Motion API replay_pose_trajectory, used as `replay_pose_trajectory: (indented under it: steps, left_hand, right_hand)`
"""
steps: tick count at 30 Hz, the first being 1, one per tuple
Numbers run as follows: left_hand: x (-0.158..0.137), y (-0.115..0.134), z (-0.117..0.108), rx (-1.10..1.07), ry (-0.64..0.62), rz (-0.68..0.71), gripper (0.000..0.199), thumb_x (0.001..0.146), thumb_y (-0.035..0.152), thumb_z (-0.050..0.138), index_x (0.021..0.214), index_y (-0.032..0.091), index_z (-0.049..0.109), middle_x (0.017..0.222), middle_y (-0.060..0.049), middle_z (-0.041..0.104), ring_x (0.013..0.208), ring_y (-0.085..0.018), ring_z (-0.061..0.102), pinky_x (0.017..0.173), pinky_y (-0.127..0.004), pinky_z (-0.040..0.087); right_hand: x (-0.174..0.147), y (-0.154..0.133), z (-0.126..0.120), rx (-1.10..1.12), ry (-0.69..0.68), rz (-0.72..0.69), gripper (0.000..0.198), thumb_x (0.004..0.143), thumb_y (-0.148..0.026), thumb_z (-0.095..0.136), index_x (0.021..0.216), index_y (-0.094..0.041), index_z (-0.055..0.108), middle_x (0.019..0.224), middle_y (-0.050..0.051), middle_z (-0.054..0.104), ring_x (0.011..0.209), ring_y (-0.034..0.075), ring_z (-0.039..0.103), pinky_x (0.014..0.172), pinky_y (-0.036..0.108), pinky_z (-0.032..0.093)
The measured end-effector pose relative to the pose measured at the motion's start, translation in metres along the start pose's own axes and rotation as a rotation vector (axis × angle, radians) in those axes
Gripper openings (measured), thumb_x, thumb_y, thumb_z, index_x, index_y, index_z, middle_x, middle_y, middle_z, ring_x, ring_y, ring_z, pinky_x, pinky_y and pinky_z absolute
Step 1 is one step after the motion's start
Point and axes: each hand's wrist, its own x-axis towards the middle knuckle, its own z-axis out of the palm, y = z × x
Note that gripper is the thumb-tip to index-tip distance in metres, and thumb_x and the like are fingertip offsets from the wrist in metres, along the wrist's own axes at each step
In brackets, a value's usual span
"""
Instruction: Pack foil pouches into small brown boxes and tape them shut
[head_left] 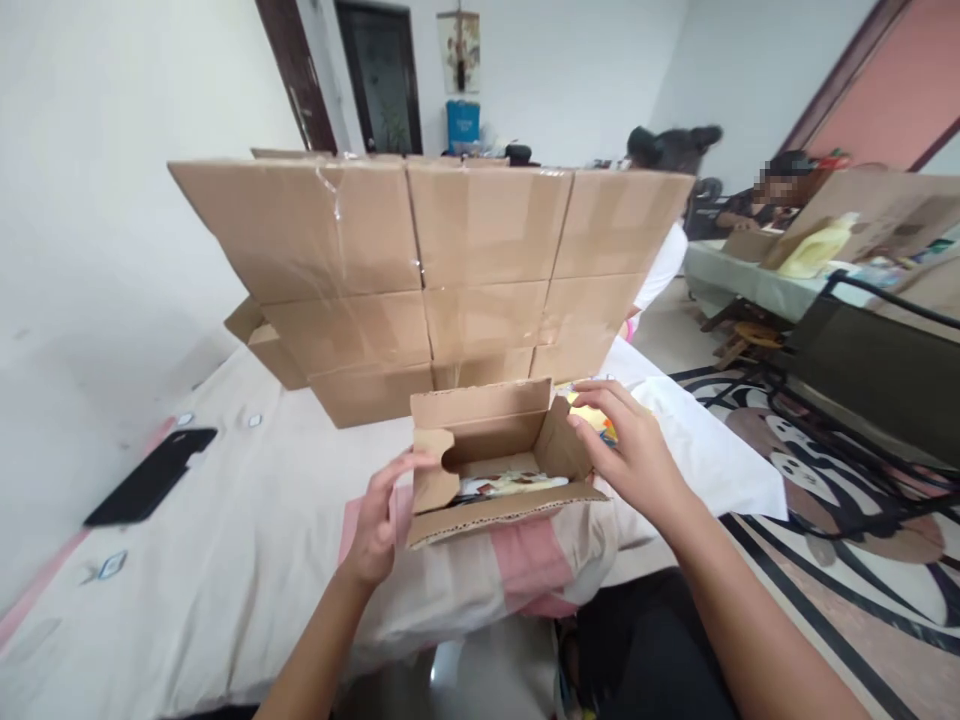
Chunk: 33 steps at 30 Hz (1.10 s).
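A small cardboard box (pixel 499 410) stands on the cloth-covered bed with its top flaps raised. Inside its front part lies a white and brown printed packet (pixel 517 484), partly hidden by the front flap. My left hand (pixel 381 515) is closed at the box's left side, its index finger on the left flap. On the opposite side my right hand (pixel 630 455) has its fingers apart, thumb and fingertips beside the right flap. Behind those fingers shows a yellow and orange packet (pixel 604 428), mostly covered by the hand.
A wall of stacked, taped cartons (pixel 480 240) rises just behind the box. One open carton (pixel 274 350) sits at its left. A black flat object (pixel 154 478) lies on the bed. To the right are a chair (pixel 877 370), a patterned rug (pixel 817 470) and people near another table.
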Motion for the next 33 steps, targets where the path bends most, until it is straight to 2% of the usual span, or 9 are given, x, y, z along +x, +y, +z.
replay_pose_trajectory:
  steps: [4, 7, 12, 16, 21, 24, 28, 31, 33]
  left_hand:
    - [-0.004, -0.008, -0.004, 0.063, -0.151, 0.041, 0.081, 0.085, 0.083, 0.028, 0.135, 0.026, 0.056, 0.124, -0.014, 0.068, 0.132, -0.037, 0.051, 0.114, -0.061, 0.035]
    - [-0.006, -0.012, -0.005, 0.152, -0.149, 0.060, 0.068, 0.089, 0.074, 0.041, 0.138, 0.028, 0.054, 0.127, -0.013, 0.067, 0.133, -0.037, 0.051, 0.112, -0.061, 0.039]
    - [-0.013, -0.013, 0.006, 0.190, 0.021, -0.064, 0.046, 0.093, 0.040, 0.053, 0.137, 0.027, 0.052, 0.128, -0.011, 0.067, 0.130, -0.035, 0.056, 0.109, -0.060, 0.043]
    - [-0.019, -0.013, 0.014, 0.142, 0.181, -0.258, 0.047, 0.091, 0.040, 0.059, 0.135, 0.026, 0.052, 0.136, -0.012, 0.063, 0.129, -0.035, 0.058, 0.107, -0.058, 0.047]
    - [-0.012, -0.002, 0.019, 0.041, 0.226, -0.392, 0.050, 0.089, 0.042, 0.060, 0.136, 0.028, 0.048, 0.136, -0.011, 0.063, 0.133, -0.036, 0.054, 0.113, -0.064, 0.038]
    - [-0.004, 0.007, 0.023, 0.003, 0.234, -0.417, 0.052, 0.091, 0.039, 0.055, 0.142, 0.032, 0.043, 0.155, -0.006, 0.046, 0.147, -0.035, 0.038, 0.120, -0.062, 0.030]
    - [0.003, 0.006, 0.024, -0.056, 0.163, -0.477, 0.068, 0.089, 0.037, 0.050, 0.153, 0.035, 0.028, 0.167, -0.001, 0.026, 0.153, -0.035, 0.023, 0.119, -0.059, 0.036]
    - [0.002, -0.004, 0.018, -0.066, 0.104, -0.488, 0.076, 0.085, 0.040, 0.048, 0.156, 0.034, 0.022, 0.166, -0.001, 0.028, 0.152, -0.035, 0.026, 0.113, -0.055, 0.045]
    - [0.002, -0.011, 0.012, -0.050, 0.116, -0.460, 0.081, 0.082, 0.043, 0.051, 0.157, 0.035, 0.021, 0.163, -0.001, 0.033, 0.151, -0.036, 0.029, 0.112, -0.055, 0.046]
  right_hand:
    - [-0.005, 0.013, 0.007, 0.216, -0.198, 0.146, 0.027, 0.103, -0.037, 0.041, 0.097, -0.019, 0.061, 0.077, 0.001, 0.067, 0.073, 0.016, 0.065, 0.073, 0.029, 0.050]
    - [-0.011, 0.018, 0.011, 0.223, -0.259, 0.096, 0.027, 0.101, -0.035, 0.044, 0.093, -0.019, 0.065, 0.081, 0.001, 0.069, 0.077, 0.016, 0.064, 0.073, 0.027, 0.047]
    - [-0.017, 0.031, 0.020, 0.322, -0.140, 0.115, 0.018, 0.098, -0.027, 0.049, 0.089, -0.019, 0.063, 0.094, 0.004, 0.072, 0.085, 0.016, 0.067, 0.075, 0.027, 0.047]
    - [-0.019, 0.037, 0.023, 0.286, -0.057, 0.116, 0.023, 0.101, -0.028, 0.043, 0.092, -0.019, 0.063, 0.091, 0.005, 0.071, 0.086, 0.018, 0.066, 0.078, 0.030, 0.047]
    - [-0.019, 0.035, 0.025, 0.227, -0.051, 0.114, 0.027, 0.104, -0.031, 0.038, 0.089, -0.019, 0.058, 0.087, 0.005, 0.067, 0.081, 0.018, 0.062, 0.077, 0.032, 0.047]
    - [-0.019, 0.035, 0.029, 0.246, -0.034, 0.071, 0.029, 0.103, -0.031, 0.037, 0.084, -0.020, 0.056, 0.091, 0.006, 0.065, 0.086, 0.018, 0.062, 0.082, 0.034, 0.048]
    - [-0.024, 0.037, 0.041, 0.373, -0.027, 0.158, 0.021, 0.097, -0.033, 0.051, 0.115, -0.022, 0.054, 0.129, 0.011, 0.060, 0.115, 0.023, 0.060, 0.097, 0.041, 0.049]
    - [-0.029, 0.037, 0.051, 0.470, -0.061, 0.197, 0.071, 0.088, -0.032, 0.065, 0.148, -0.025, 0.029, 0.150, 0.014, 0.045, 0.133, 0.027, 0.051, 0.105, 0.045, 0.048]
    - [-0.030, 0.038, 0.053, 0.481, -0.056, 0.148, 0.085, 0.086, -0.029, 0.067, 0.155, -0.025, 0.019, 0.157, 0.016, 0.037, 0.142, 0.028, 0.043, 0.110, 0.046, 0.044]
